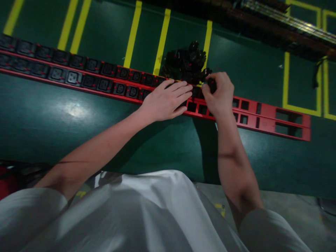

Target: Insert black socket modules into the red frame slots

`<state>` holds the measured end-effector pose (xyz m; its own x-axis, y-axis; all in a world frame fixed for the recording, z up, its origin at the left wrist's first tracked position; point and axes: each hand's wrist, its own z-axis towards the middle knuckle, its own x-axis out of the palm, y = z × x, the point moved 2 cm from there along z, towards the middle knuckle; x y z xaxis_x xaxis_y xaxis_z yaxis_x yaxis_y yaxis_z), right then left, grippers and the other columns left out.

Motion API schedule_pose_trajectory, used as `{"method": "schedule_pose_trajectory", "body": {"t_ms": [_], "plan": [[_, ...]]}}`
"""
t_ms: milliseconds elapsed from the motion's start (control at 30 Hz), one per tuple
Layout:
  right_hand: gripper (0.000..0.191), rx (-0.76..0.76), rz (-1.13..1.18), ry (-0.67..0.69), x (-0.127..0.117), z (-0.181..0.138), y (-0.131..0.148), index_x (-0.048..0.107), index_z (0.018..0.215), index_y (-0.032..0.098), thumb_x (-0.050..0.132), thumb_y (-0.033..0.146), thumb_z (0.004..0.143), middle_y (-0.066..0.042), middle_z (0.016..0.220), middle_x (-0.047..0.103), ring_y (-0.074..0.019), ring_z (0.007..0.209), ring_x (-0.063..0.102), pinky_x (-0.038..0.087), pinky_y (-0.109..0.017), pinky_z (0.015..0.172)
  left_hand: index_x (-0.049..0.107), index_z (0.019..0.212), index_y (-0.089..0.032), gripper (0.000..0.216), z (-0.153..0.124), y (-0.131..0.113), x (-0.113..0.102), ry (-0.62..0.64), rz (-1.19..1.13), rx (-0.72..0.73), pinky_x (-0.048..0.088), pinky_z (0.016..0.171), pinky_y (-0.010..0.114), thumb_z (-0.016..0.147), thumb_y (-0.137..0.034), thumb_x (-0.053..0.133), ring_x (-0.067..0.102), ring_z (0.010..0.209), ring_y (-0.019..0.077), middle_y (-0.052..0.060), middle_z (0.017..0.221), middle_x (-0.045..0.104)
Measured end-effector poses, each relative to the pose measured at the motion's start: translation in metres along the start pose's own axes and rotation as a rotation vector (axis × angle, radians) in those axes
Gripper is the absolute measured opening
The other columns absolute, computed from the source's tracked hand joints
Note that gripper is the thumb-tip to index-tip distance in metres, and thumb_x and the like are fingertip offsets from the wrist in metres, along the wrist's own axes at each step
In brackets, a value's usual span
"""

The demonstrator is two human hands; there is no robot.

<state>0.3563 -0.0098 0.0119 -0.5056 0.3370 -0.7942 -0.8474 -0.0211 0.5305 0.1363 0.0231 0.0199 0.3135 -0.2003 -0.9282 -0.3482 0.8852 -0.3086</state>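
Observation:
Two long red metal strips [266, 117] lie side by side across the green table. Black power sockets [74, 77] fill their openings from the left up to about my hands, while the openings at the right end are bare. My left hand [168, 100] rests flat over the strips with its fingers stretched out. Just right of it, my right hand [220, 91] pinches a black socket [212, 84] between thumb and fingers above the far strip. Behind the hands sits a heap of loose black sockets [186, 61], some with small red parts.
Yellow tape lines [161, 40] mark the green table [252, 63]. Along the back right run long dark parts with a shiny metal strip [291, 21]. A short black cable [316, 75] lies at the right. The table's front edge is close to my body.

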Motion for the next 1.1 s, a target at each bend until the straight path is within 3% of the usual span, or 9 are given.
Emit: {"method": "schedule_pose_trajectory", "body": {"t_ms": [200,467,667,967,1100], "plan": [[0.019,-0.001,-0.004,-0.002,-0.0008,-0.0003,0.0008,0.060,0.105,0.030,0.057,0.044,0.094,-0.011,0.114,0.065,-0.0336,0.115,0.058,0.048,-0.056,0.102,0.044,0.152,-0.024,0.059,0.0005,0.0014,0.0032,-0.006,0.007,0.000,0.026,0.123,0.055,0.095,-0.040,0.049,0.036,0.150,0.0300,0.003,0.160,0.045],[0.020,-0.014,-0.021,-0.016,-0.0007,0.0000,0.0000,0.061,0.104,0.030,0.057,0.046,0.094,-0.011,0.111,0.066,-0.0327,0.110,0.060,0.050,-0.055,0.100,0.046,0.153,-0.024,0.061,0.0001,-0.0031,-0.0044,-0.011,0.022,-0.001,0.030,0.122,0.054,0.092,-0.026,0.052,0.043,0.147,0.0315,0.007,0.157,0.050],[0.018,-0.008,-0.029,-0.013,-0.0005,-0.0002,0.0000,0.061,0.105,0.028,0.058,0.041,0.094,-0.011,0.112,0.065,-0.0325,0.112,0.060,0.049,-0.056,0.101,0.051,0.149,-0.020,0.053,0.0006,-0.0032,-0.0039,-0.011,0.049,0.008,0.031,0.121,0.051,0.097,-0.029,0.045,0.043,0.148,0.0291,0.009,0.157,0.050],[0.018,-0.012,-0.011,-0.011,-0.0001,0.0000,-0.0016,0.061,0.105,0.029,0.058,0.042,0.094,-0.011,0.112,0.065,-0.0330,0.114,0.059,0.049,-0.056,0.101,0.045,0.154,-0.026,0.063,0.0004,-0.0032,-0.0036,-0.018,0.034,0.004,0.031,0.120,0.054,0.092,-0.025,0.052,0.044,0.147,0.0313,0.006,0.156,0.052],[0.017,-0.013,-0.023,-0.017,-0.0007,-0.0001,-0.0007,0.061,0.104,0.029,0.058,0.043,0.093,-0.011,0.111,0.066,-0.0327,0.112,0.060,0.049,-0.056,0.101,0.049,0.150,-0.020,0.056,0.0001,-0.0036,-0.0039,-0.037,0.046,0.020,0.032,0.119,0.053,0.094,-0.027,0.050,0.045,0.146,0.0305,0.009,0.156,0.051]]}}
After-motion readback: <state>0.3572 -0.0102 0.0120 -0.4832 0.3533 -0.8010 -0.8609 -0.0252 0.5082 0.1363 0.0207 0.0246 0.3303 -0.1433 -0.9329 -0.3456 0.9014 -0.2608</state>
